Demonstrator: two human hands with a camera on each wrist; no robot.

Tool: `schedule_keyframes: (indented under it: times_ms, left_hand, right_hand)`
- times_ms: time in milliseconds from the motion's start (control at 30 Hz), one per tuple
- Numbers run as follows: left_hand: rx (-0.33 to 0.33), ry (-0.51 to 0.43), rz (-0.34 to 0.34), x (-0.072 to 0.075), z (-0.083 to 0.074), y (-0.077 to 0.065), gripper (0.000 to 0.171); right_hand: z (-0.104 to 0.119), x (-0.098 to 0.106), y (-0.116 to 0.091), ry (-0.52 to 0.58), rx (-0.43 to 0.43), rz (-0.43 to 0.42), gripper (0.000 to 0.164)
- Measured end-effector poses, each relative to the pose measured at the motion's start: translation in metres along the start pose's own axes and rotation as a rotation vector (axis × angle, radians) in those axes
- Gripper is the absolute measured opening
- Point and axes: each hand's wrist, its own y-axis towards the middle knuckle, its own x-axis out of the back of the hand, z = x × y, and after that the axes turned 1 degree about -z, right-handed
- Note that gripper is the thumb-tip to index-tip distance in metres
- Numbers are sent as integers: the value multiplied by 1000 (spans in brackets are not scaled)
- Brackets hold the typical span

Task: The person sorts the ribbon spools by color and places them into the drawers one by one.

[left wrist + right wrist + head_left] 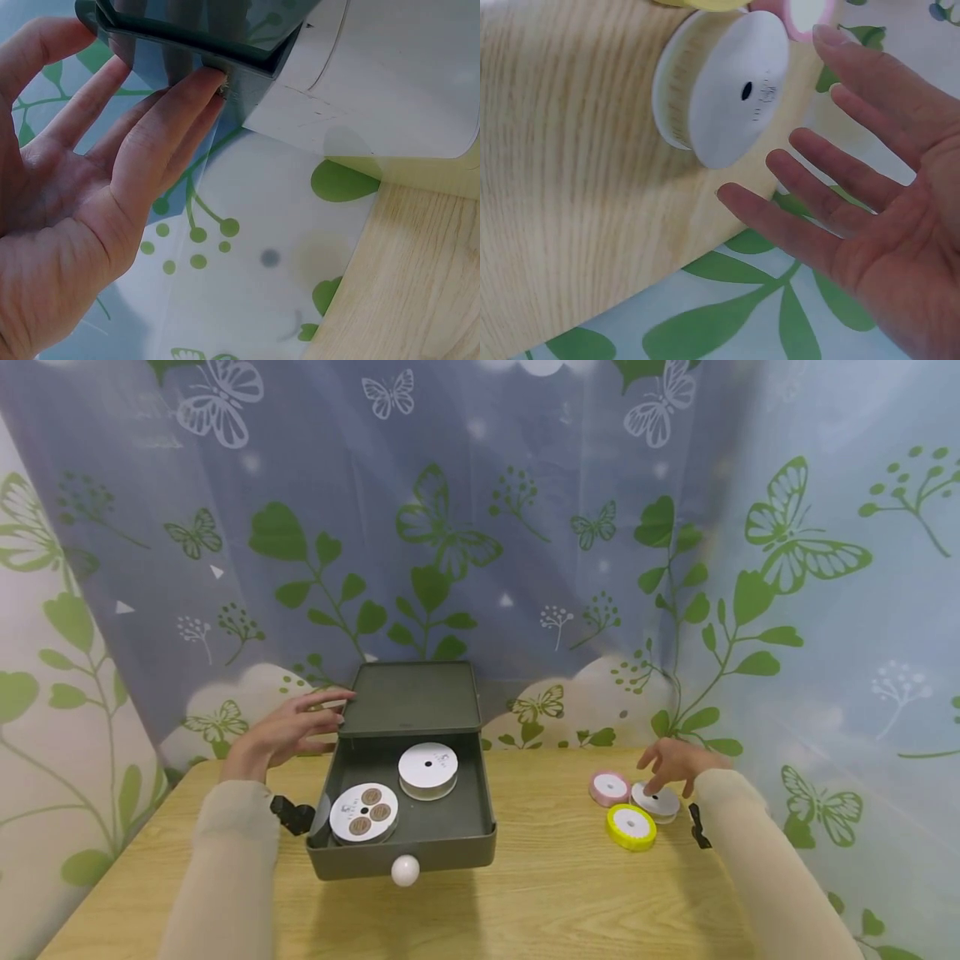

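Observation:
A dark green box point(408, 697) stands on the table with its drawer point(450, 854) pulled out. My left hand point(288, 727) is at the box's left side, its fingertips against the wall and edge. Two white ribbon spools lie in the drawer: a plain-topped spool point(442, 762) at the back right and a spool with brown round marks point(347, 821) at the front left. On the right, my right hand point(678, 762) hovers with spread fingers by a white spool of cream ribbon point(739, 124), holding nothing. Against that spool sit a pink spool point(610, 783) and a yellow spool point(632, 842).
A white round knob point(405, 870) sticks out from the drawer front. The wooden table point(547, 893) backs onto a curtain point(525, 610) printed with butterflies and leaves, which also runs along both sides.

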Motion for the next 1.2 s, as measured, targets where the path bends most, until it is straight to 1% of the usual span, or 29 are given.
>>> schedule_keyframes:
  times_ms: [233, 367, 633, 833, 1033, 1100, 1200]
  left_hand:
    - [-11, -3, 9, 0, -1, 0, 58]
    - [-7, -3, 4, -1, -1, 0, 59]
    - [1, -9, -4, -2, -1, -1, 58]
    - [6, -13, -7, -1, 1, -1, 59]
    - [-5, -8, -8, 1, 2, 0, 59]
    - [-6, -1, -7, 1, 3, 0, 60]
    - [-3, 5, -4, 2, 3, 1, 61]
  right_hand:
    - [-6, -10, 4, 46, -10, -18, 65]
    - [-9, -15, 6, 61, 2, -24, 67]
    - [-12, -23, 7, 58, 15, -49, 63]
    - [-14, -26, 9, 33, -5, -52, 62]
    - [-18, -26, 12, 79, 15, -66, 60]
    - [-18, -27, 12, 64, 16, -61, 57]
    - [-16, -28, 12, 25, -7, -66, 53]
